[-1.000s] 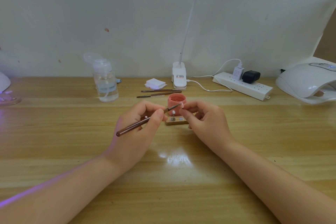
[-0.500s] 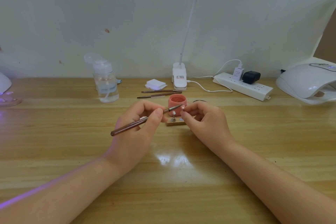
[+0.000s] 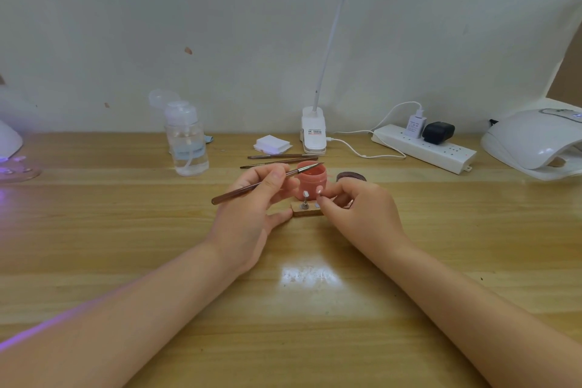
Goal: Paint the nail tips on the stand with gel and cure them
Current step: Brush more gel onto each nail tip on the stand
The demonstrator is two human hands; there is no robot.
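A small wooden stand (image 3: 307, 210) lies at the table's middle with a metal peg (image 3: 305, 200) carrying a nail tip upright on it. My left hand (image 3: 252, 208) grips a brown brush (image 3: 267, 181), its bristles over the open pink gel pot (image 3: 311, 179) just behind the stand. My right hand (image 3: 352, 211) pinches a second peg with a nail tip (image 3: 319, 190) at the stand's right end. The pot's dark lid (image 3: 351, 176) lies to the right of the pot.
Two spare brushes (image 3: 280, 161), white wipe pads (image 3: 272, 145), a clear pump bottle (image 3: 187, 142) and the clip lamp's base (image 3: 313, 135) stand behind. A power strip (image 3: 422, 148) and a white curing lamp (image 3: 535, 142) sit at the right; a purple-lit device (image 3: 9, 148) is at far left.
My left hand has raised the brush, so its tip left the nail tip and now sits over the pot. My right hand lowered the held peg towards the stand.
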